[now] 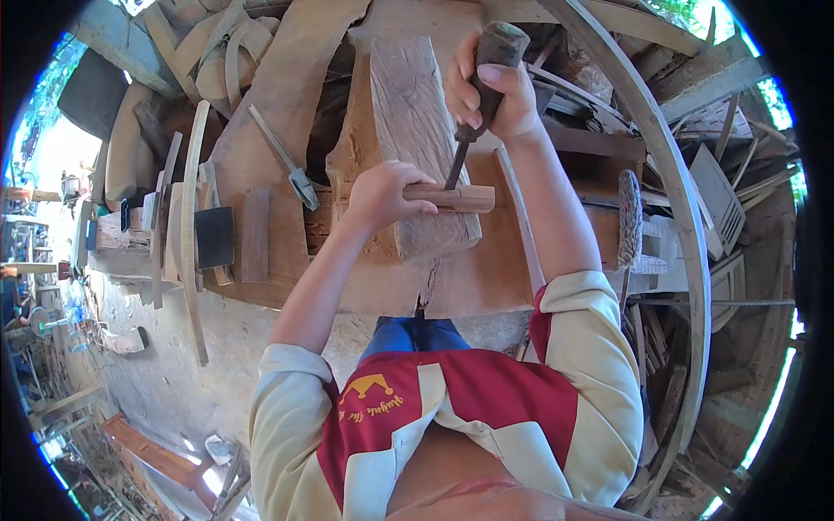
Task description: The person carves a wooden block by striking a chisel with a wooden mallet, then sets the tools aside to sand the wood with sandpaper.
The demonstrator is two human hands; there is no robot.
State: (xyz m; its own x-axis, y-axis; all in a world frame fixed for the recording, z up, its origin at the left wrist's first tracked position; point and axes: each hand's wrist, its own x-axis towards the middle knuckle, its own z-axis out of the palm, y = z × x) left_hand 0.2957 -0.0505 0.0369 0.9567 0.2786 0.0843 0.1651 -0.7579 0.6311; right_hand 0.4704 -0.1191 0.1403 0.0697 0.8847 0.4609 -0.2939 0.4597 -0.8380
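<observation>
My left hand is closed around the left end of a short wooden piece, which lies across a thick wooden block. In my right hand is a chisel, gripped by its dark, worn handle. Its narrow metal blade slants down, and the tip meets the top of the wooden piece just right of my left fingers. A hammer with a pale handle lies on the bench to the left of the block.
The block rests on a broad wooden workbench with a split at its front edge. A long curved wooden strip arcs along the right side. Offcuts and boards are piled at right. A dark flat pad sits at the left.
</observation>
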